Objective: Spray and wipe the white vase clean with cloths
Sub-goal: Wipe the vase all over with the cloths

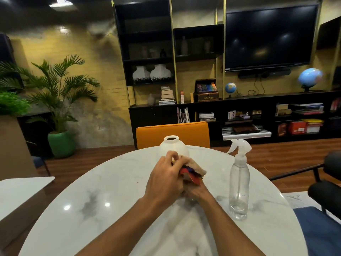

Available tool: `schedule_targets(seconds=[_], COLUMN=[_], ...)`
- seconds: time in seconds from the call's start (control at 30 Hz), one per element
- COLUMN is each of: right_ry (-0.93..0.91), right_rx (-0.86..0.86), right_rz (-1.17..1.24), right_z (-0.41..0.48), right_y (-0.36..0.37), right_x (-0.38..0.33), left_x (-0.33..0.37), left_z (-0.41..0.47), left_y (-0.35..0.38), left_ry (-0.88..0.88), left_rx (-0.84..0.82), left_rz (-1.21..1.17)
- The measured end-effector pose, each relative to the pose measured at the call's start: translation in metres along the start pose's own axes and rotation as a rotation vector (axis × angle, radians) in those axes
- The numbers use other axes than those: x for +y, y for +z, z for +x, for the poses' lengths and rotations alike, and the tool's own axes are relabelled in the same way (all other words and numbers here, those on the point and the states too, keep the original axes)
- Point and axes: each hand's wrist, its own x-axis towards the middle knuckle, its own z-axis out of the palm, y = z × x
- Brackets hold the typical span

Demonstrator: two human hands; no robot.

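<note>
**Head cam: cloths in both hands, vase standing upright behind them**

Nearest the camera, the round white marble-look table (pixel 92 209) fills the bottom of the shot. Over its middle, the left hand (pixel 166 180) sits on top with its fingers curled, pinching the bundle of beige, red and blue fabric cloths (pixel 195 169). The right hand (pixel 196 193) is underneath, bearing the bundle. It's mostly covered though, so I can't tell how its fingers lie.

My guess at the why: the cloths are held just above the table so one can be picked out or folded into a pad. Looks like prep to me, with no wiping done yet.

Off to the right, apart from the hands, the clear plastic spray bottle with the white trigger head (pixel 239 182) stands upright. Its nozzle points left, across toward the vase's side. It's parked within easy reach of the right hand, which makes sense to me.

Just past the hands is the round-bellied white ceramic vase (pixel 174 145), on the table toward the far edge. Its long axis is vertical and the open mouth faces straight up. The lower body is hidden behind the hands and cloths. Standing like that, the whole outside is easy to get at.

Behind it is the orange padded chair back (pixel 193 133).
</note>
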Motion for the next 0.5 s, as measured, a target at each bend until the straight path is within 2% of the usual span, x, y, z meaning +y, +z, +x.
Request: schedule_targets(seconds=[0.1, 0.2, 0.3, 0.37, 0.43, 0.5], right_ry=[0.028, 0.094, 0.162, 0.205, 0.232, 0.25], right_rx=[0.066, 0.089, 0.141, 0.245, 0.36, 0.418], right_rz=[0.212, 0.298, 0.276, 0.205, 0.113, 0.05], right_z=[0.002, -0.001, -0.002, -0.004, -0.003, -0.005], right_y=[0.002, 0.003, 0.009, 0.018, 0.029, 0.034], right_x=[-0.003, -0.008, -0.008, -0.019, -0.026, -0.03], left_x=[-0.01, -0.015, -0.019, -0.023, -0.027, -0.031], left_z=[-0.001, 0.013, 0.036, 0.049, 0.057, 0.061], left_y=[-0.006, -0.021, -0.041, -0.053, -0.063, -0.069], left_ry=[-0.086, -0.225, -0.392, -0.475, -0.54, -0.572], left_rx=[0.172, 0.307, 0.332, 0.317, 0.297, 0.273], left_rz=[-0.111, -0.312, -0.607, -0.813, -0.908, -0.903])
